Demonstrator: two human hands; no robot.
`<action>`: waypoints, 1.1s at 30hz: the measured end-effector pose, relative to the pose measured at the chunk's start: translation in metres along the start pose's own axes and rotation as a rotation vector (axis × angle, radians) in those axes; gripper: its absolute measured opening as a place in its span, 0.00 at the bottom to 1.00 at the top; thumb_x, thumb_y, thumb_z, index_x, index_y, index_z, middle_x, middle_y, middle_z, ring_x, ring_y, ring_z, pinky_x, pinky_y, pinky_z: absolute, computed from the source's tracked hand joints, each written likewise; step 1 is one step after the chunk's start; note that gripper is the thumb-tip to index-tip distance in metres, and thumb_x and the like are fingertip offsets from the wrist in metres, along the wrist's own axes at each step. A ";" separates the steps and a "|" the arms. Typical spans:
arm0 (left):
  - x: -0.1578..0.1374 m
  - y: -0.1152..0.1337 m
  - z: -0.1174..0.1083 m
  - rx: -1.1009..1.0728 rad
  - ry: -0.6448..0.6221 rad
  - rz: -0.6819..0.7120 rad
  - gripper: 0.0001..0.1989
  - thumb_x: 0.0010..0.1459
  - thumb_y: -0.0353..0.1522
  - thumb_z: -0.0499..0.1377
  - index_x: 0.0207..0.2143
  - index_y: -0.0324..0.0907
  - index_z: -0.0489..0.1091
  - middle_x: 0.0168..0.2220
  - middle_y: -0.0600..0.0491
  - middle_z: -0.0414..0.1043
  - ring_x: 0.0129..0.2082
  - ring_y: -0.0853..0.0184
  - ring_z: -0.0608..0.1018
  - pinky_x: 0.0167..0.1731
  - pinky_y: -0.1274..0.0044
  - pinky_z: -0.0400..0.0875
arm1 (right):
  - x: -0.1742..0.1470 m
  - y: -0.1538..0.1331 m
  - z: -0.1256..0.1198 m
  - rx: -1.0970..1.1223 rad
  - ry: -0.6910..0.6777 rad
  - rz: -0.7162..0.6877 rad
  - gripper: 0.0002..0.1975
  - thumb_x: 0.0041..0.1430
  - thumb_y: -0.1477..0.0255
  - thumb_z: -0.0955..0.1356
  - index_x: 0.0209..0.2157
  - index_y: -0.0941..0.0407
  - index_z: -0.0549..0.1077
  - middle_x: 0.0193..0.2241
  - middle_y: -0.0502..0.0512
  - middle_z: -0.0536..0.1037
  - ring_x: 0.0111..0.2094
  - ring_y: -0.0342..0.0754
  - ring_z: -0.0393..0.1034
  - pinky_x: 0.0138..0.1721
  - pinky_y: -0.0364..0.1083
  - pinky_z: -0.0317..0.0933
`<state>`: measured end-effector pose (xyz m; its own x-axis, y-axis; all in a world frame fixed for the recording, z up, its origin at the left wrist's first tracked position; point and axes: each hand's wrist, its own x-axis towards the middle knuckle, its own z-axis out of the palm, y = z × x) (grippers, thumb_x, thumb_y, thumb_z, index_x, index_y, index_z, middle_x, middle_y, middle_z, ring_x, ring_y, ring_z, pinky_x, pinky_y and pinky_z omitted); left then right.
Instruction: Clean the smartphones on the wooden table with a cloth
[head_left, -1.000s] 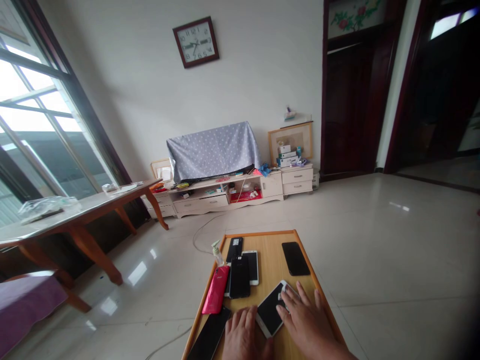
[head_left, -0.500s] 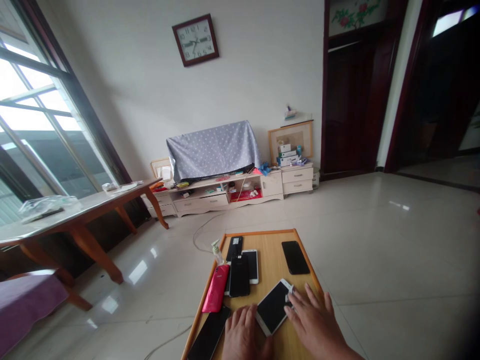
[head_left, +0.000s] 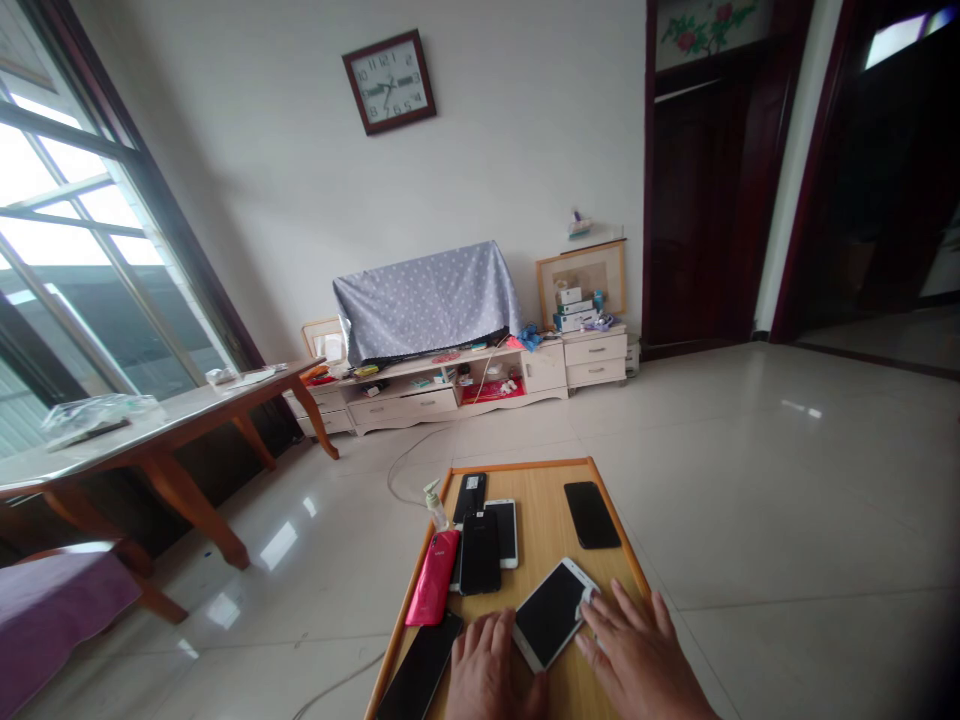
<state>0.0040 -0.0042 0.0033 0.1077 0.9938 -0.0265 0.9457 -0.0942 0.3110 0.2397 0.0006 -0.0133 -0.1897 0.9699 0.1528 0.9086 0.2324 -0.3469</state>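
Observation:
A white smartphone (head_left: 553,612) with a dark screen lies at a slant on the small wooden table, between my hands. My left hand (head_left: 489,665) holds its lower left corner, fingertips at the left edge and thumb near the bottom edge. Under the fingertips of my right hand (head_left: 634,640) is a small white wipe (head_left: 585,600), pressed against the phone's right edge; the other fingers are spread. A black smartphone (head_left: 420,668) lies just left of my left hand. Beyond my right hand is another black phone (head_left: 592,515).
At the table's left side lie a red phone (head_left: 433,577), a black phone (head_left: 480,552) overlapping a white-framed phone (head_left: 508,530), and a dark phone (head_left: 471,495). A pump bottle (head_left: 435,507) stands at the left edge. The wooden table (head_left: 536,475) has a raised orange rim.
My right hand has slid slightly down and right, with the white wipe along the phone's edge. My left hand and the phone stay nearly in place.

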 end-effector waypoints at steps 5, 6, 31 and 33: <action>0.000 0.004 -0.004 0.029 -0.025 0.008 0.36 0.53 0.46 0.57 0.64 0.47 0.62 0.63 0.50 0.65 0.65 0.56 0.62 0.63 0.68 0.51 | -0.001 -0.002 0.000 -0.005 -0.014 0.026 0.29 0.68 0.48 0.55 0.61 0.45 0.70 0.63 0.54 0.67 0.68 0.68 0.47 0.64 0.77 0.31; 0.001 0.003 -0.004 0.027 -0.030 0.010 0.36 0.53 0.47 0.57 0.64 0.47 0.61 0.64 0.50 0.65 0.65 0.55 0.62 0.63 0.68 0.52 | -0.002 -0.010 0.002 0.022 -0.057 -0.021 0.28 0.68 0.48 0.56 0.61 0.44 0.69 0.63 0.54 0.66 0.68 0.68 0.47 0.64 0.78 0.32; 0.003 -0.005 0.002 -0.005 -0.012 0.021 0.36 0.53 0.48 0.57 0.63 0.47 0.62 0.63 0.49 0.65 0.64 0.55 0.63 0.63 0.68 0.52 | 0.006 -0.021 -0.005 0.074 -0.059 -0.068 0.23 0.69 0.52 0.57 0.57 0.41 0.73 0.61 0.52 0.70 0.67 0.66 0.52 0.64 0.76 0.36; 0.002 -0.003 0.002 -0.004 -0.021 0.008 0.37 0.52 0.47 0.57 0.64 0.47 0.62 0.64 0.49 0.65 0.65 0.54 0.62 0.63 0.68 0.51 | 0.012 -0.008 -0.006 0.024 0.010 0.017 0.24 0.70 0.52 0.56 0.57 0.44 0.73 0.60 0.53 0.71 0.68 0.66 0.50 0.64 0.76 0.34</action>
<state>0.0020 -0.0020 0.0003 0.1220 0.9916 -0.0440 0.9436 -0.1021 0.3151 0.2321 0.0100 -0.0033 -0.1705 0.9729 0.1559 0.9024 0.2178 -0.3718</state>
